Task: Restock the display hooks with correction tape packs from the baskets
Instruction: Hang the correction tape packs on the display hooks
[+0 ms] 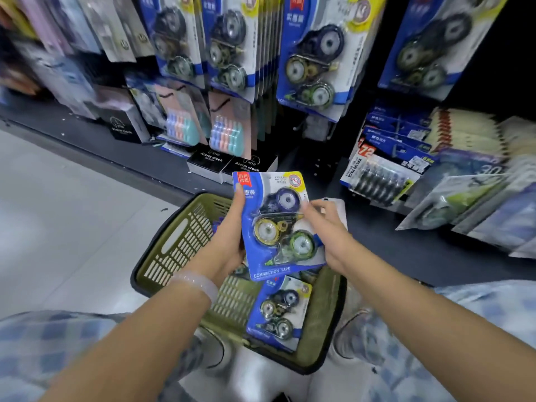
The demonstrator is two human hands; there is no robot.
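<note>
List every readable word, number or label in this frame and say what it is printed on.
"CORRECTION TAPE": held pack, bottom edge.
"Alarm clock": black boxes on the shelf.
"VALUE PACK" and "72": pen pack at right.
"30": blurred pack beside it.
Chinese characters on the hanging packs and the basket's pack: too blurred to read.

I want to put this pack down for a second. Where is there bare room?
The pale floor left of the green basket is bare. So is the dark shelf base between the right hand and the leaning packets. The alarm clock boxes crowd the ledge behind the basket; correction tape packs fill its near end.
</note>
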